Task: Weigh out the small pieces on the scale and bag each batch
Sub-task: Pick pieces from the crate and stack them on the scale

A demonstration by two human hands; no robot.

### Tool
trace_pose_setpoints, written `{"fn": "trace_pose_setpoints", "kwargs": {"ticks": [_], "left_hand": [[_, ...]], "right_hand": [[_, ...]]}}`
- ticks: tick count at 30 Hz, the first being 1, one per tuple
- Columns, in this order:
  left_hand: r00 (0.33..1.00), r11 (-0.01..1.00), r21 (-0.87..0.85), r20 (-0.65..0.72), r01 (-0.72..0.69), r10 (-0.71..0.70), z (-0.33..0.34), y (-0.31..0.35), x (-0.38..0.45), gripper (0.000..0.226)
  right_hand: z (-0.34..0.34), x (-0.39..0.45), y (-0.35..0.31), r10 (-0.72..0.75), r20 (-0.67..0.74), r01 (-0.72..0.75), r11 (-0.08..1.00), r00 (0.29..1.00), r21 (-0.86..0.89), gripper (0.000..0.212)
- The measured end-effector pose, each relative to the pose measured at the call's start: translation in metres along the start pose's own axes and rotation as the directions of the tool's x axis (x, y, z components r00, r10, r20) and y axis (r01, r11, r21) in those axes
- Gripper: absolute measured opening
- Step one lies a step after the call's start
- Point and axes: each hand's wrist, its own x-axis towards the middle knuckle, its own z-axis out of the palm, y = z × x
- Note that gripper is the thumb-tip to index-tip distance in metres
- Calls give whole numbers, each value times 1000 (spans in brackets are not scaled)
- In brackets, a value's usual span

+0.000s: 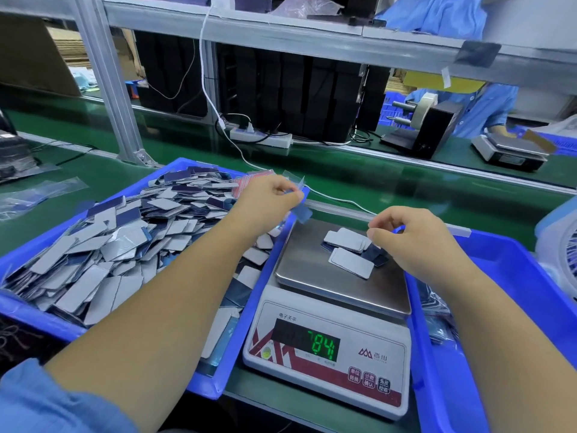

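Small flat pieces (349,250) heaped loosely on the steel pan of the scale (327,348), right of centre – green readout showing 84. Many more piled in the blue tray (215,382) at left. Left hand (268,198) over that tray's far corner, fingers curled, pinching a clear bag (299,210). Right hand (415,235) above the pan's right side – fingertips drawn together; whether gripping anything, cannot tell. Second blue bin (515,276) at right.
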Motion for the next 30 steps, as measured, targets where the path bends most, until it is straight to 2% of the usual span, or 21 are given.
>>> {"fn": "trace_pose_setpoints", "kwargs": {"ticks": [2,5,8,11,15,18,20,23,26,29,30], "left_hand": [[995,990,-107,-26,-96,93,6,3,-4,7],[961,957,-105,15,-272,275,23,6,-12,10],[959,958,-149,108,-246,263,36,8,-19,12],[944,973,13,245,-230,220,42,7,-22,15],[917,904,275,321,-329,236,40,8,-23,16],[915,891,300,323,-340,240,35,8,-21,15],[898,887,302,378,-348,224,29,9,-21,24],[845,856,365,515,-367,143,20,10,-21,55],[801,763,457,585,-457,129,21,11,-21,61],[782,693,516,613,-503,111,28,12,-24,79],[778,680,524,619,-513,111,31,11,-24,77]], "right_hand": [[0,-1,0,2,3,-2,1000,1000,25,13],[0,0,-1,10,-7,-10,1000,1000,-3,12],[0,1,-1,19,-12,-20,999,1000,-25,11],[-1,2,1,23,-20,-24,999,1000,-42,11],[0,3,2,55,2,-55,997,998,-59,11],[-1,4,4,62,-10,-63,996,998,-63,8],[-3,7,5,80,6,-79,992,997,-96,5],[-8,14,1,129,133,-93,964,983,-250,30],[-11,20,-7,198,268,-66,899,943,-433,59],[-12,25,-13,240,336,-57,878,911,-475,74],[-12,26,-14,249,352,-60,881,902,-468,75]]}}
